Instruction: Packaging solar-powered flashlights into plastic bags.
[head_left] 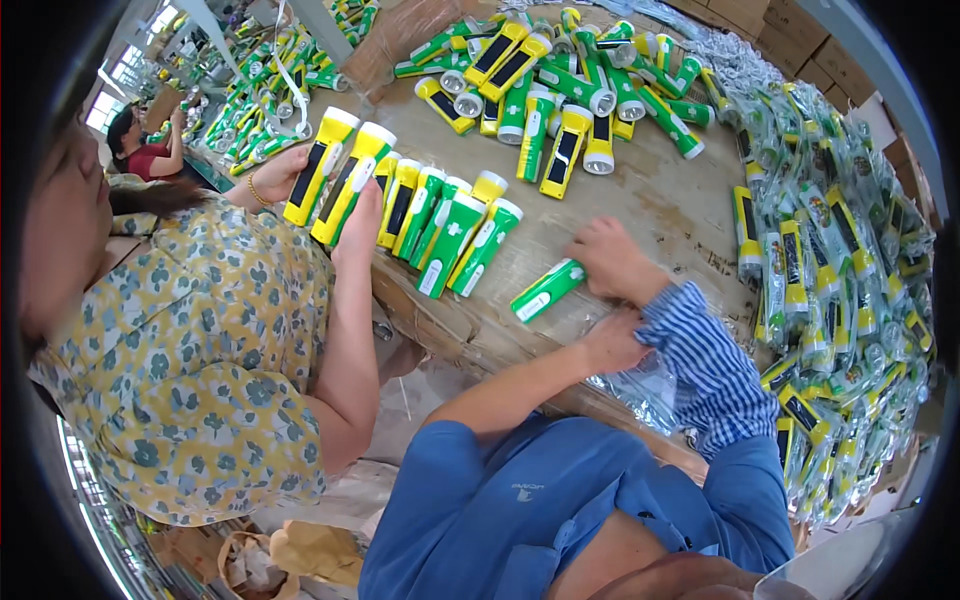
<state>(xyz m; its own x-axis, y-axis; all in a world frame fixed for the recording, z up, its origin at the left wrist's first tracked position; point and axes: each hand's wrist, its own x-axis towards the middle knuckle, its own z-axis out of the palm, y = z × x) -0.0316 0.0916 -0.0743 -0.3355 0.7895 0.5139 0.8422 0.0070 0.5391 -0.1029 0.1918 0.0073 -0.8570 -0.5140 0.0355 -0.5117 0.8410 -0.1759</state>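
Right hand (612, 262) grasps a green torch (548, 290) at the tabletop (680, 205) edge; left hand (612, 340) pinches clear bags (640, 385), grip closed.

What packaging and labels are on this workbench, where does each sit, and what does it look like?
Bagged flashlights: heaped along the table's right side, clear shiny plastic bags over green and yellow bodies.
Empty plastic bags: at the near table edge by the left hand, silvery-clear.
Green flashlight: under the right hand, white label strip.
Cardboard boxes: top right, brown.
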